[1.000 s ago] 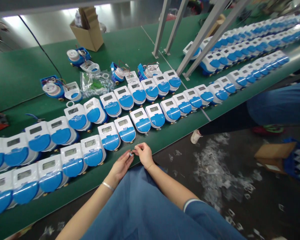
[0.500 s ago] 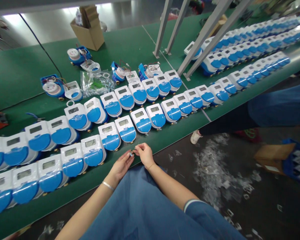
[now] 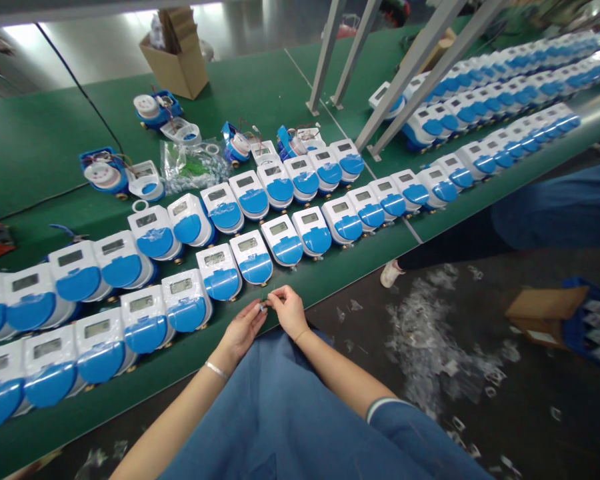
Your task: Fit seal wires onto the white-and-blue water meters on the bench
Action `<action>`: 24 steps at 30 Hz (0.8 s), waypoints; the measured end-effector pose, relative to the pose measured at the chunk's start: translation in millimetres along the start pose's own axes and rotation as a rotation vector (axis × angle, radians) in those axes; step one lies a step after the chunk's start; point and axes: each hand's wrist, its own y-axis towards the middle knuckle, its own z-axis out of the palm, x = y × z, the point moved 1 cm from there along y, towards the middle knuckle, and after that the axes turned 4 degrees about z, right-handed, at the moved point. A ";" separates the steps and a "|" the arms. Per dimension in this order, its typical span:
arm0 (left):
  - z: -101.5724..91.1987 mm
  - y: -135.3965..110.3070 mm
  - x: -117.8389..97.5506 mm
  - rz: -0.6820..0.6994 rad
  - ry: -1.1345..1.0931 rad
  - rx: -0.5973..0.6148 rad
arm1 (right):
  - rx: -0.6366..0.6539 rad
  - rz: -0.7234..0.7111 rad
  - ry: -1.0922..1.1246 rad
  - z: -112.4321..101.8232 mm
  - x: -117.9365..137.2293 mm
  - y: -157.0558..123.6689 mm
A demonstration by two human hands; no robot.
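My left hand (image 3: 242, 331) and my right hand (image 3: 289, 310) meet at the near edge of the green bench (image 3: 330, 273). Both pinch one tiny pale piece (image 3: 263, 307) between their fingertips; it is too small to name. Just beyond them lie two rows of white meters with blue lids, the nearest being one meter (image 3: 253, 257) right above the hands. A silver bracelet (image 3: 216, 371) sits on my left wrist. My lap in blue cloth (image 3: 280, 413) fills the foreground.
Opened meters (image 3: 105, 177) with wires and a clear bag of parts (image 3: 193, 167) lie further back, near a cardboard box (image 3: 177, 57). Grey metal posts (image 3: 410, 67) rise at the right. Another person's legs (image 3: 530, 220) and plastic scraps (image 3: 430, 333) are on the floor beside a blue crate (image 3: 593, 320).
The hands stay together at the bench edge with the small piece; the fingers shift slightly. The view drifts a little.
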 end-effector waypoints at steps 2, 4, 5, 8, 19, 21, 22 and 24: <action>-1.0 1.6 1.1 0.002 0.009 -0.027 | 0.001 0.010 0.005 1.1 -1.5 0.5; -2.4 3.8 2.9 -0.016 0.017 -0.040 | -0.003 0.081 0.066 2.8 -3.9 2.0; -3.2 5.1 3.8 -0.024 0.022 -0.040 | -0.014 0.121 0.106 3.5 -4.9 2.8; -4.7 8.9 5.6 -0.026 0.031 -0.034 | -0.049 0.189 0.195 4.9 -6.2 3.8; -1.0 8.4 3.5 -0.023 0.047 -0.013 | 0.031 0.221 0.034 4.5 -14.6 4.7; -2.9 9.7 2.7 -0.068 0.068 -0.001 | 0.064 0.253 0.042 1.3 -13.4 7.1; -4.1 10.8 2.4 -0.101 0.082 0.006 | 0.079 0.275 0.047 -0.4 -12.6 8.5; -6.0 13.5 2.0 -0.173 0.107 0.020 | 0.098 0.305 0.034 -3.1 -11.7 11.2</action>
